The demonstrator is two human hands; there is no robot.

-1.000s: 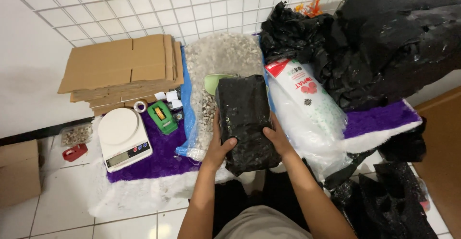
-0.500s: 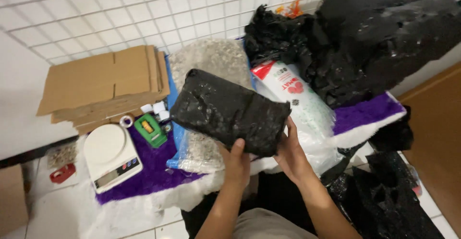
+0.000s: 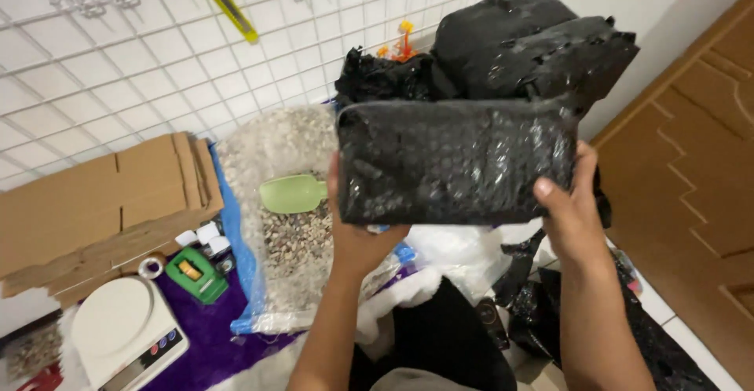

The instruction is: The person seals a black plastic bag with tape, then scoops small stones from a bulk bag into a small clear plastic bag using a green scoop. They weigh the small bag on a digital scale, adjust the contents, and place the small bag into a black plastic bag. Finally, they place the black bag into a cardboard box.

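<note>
Raised package point(image 3: 455, 163) (black) between both hands.

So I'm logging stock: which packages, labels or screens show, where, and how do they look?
Black parcel: bubble-wrapped rectangle, held up in both hands.
Gravel bag: clear, lying centre; green scoop on it.
Cardboard: brown flattened stack, left.
Scale: white, bottom left; display unreadable.
Black bundles: piled behind.

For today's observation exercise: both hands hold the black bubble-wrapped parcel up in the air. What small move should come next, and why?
Probably carry the black bubble-wrapped parcel toward the heap of black parcels behind it. The left hand and right hand grip its two ends, it looks fully wrapped, and it is lifted level right in front of that heap.
</note>
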